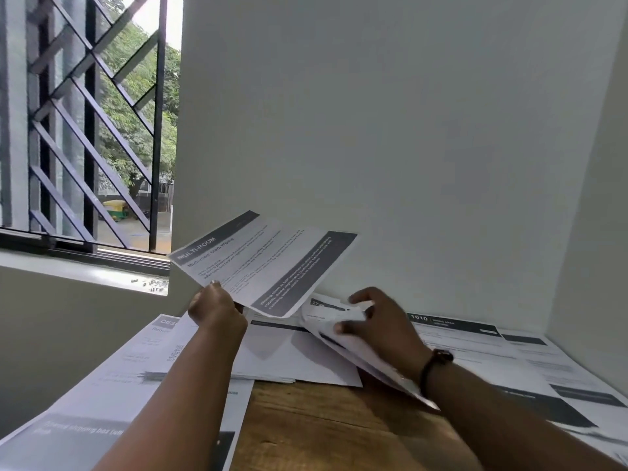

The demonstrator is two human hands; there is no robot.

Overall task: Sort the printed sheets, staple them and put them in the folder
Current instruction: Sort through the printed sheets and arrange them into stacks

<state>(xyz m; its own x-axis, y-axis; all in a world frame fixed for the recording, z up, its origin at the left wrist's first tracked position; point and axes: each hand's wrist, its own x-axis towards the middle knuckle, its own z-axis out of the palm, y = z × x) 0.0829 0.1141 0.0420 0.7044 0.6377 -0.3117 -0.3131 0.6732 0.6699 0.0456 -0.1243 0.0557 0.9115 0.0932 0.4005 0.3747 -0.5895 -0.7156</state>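
My left hand pinches the near corner of a printed sheet headed "MULTI-ROOM" and holds it raised above the table, tilted toward the wall. My right hand grips a thin bundle of printed sheets that slants down under my wrist. More printed sheets lie flat on the wooden table: a row on the left, a pile in the middle and a row on the right. No stapler or folder is in view.
A white wall rises just behind the table and another closes the right side. On the left is an open window with a dark metal grille above a sill. A dark band circles my right wrist.
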